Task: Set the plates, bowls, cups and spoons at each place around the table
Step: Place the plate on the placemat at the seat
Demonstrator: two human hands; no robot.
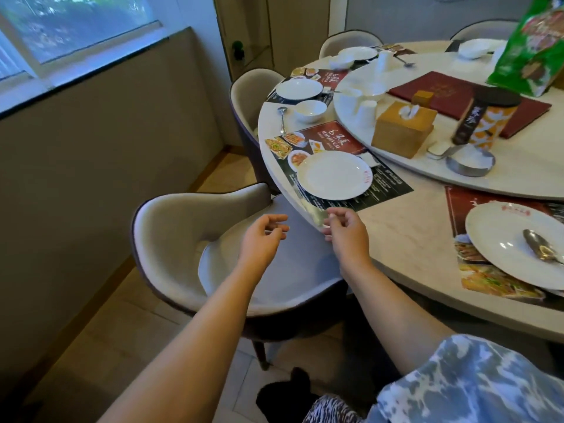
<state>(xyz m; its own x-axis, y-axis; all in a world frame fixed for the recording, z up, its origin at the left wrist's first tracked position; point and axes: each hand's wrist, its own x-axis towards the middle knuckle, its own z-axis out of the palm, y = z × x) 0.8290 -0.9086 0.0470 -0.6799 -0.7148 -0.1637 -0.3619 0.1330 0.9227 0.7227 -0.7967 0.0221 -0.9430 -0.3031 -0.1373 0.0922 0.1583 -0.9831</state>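
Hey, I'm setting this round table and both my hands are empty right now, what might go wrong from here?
1. The nearest plate sits close to the table edge, above the chair; a nudge from your right hand may tip it off.
2. The spoon lies loose in the right-hand plate, which overhangs its placemat; moving that plate could slide it out.

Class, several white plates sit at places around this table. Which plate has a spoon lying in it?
The plate at the right edge, nearest the camera: a metal spoon rests in it. The other plates visible hold nothing.
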